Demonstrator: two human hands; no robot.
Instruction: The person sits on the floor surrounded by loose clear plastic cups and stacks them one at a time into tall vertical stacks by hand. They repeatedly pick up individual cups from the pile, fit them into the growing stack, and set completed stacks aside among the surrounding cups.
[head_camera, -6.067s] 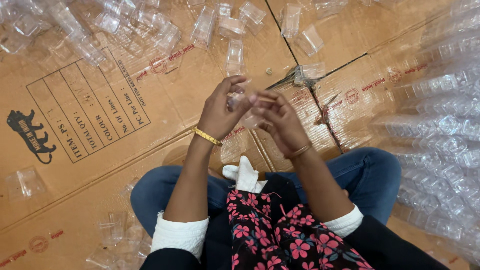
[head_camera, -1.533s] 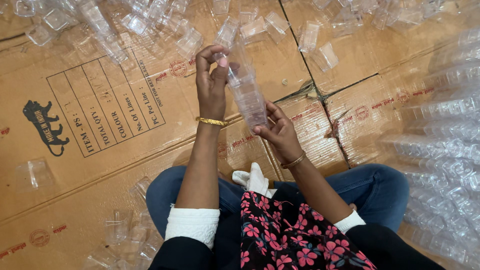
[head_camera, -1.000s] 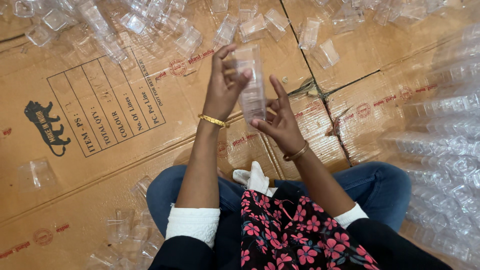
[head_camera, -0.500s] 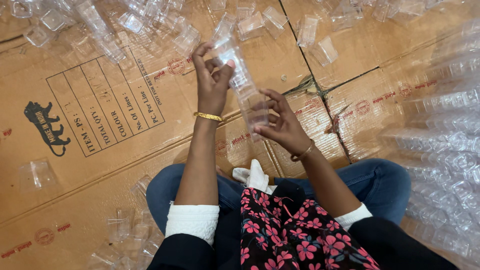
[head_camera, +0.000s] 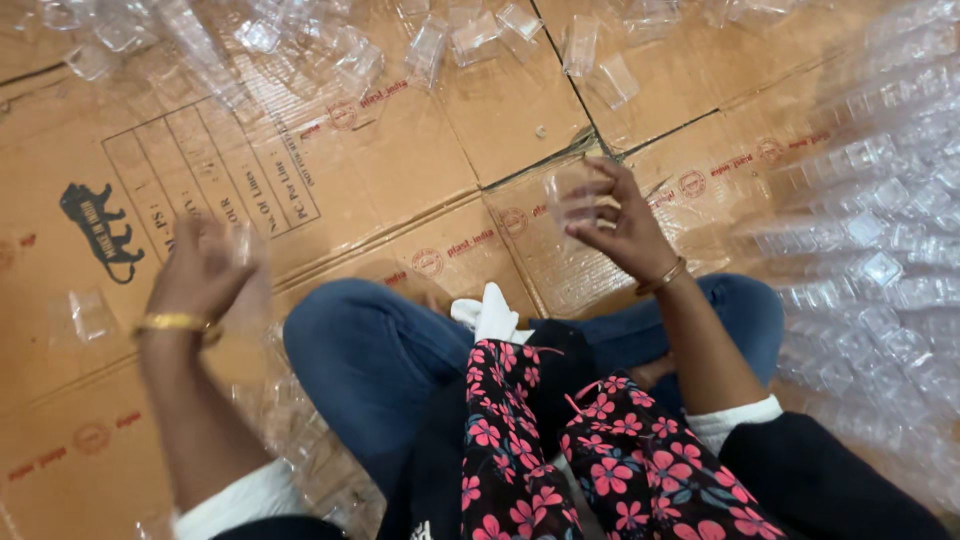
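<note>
While the right hand (head_camera: 625, 225) pinched a clear plastic cup (head_camera: 572, 205) by its thin wall just past twelve o'clock of the knees, the blurred left hand (head_camera: 205, 275) at nine o'clock curled around something I could not make out. Such a cup looked feather-light, slick and easily crushed, best held lightly near the rim. Flattened brown cartons (head_camera: 400, 170) underneath bore a black animal mark at ten o'clock, a lined table and small red round stamps.

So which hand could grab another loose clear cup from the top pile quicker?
Probably the right hand: it is raised nearer the loose cups, though it seems to hold a clear piece. The left hand is blurred, low at the side.
</note>
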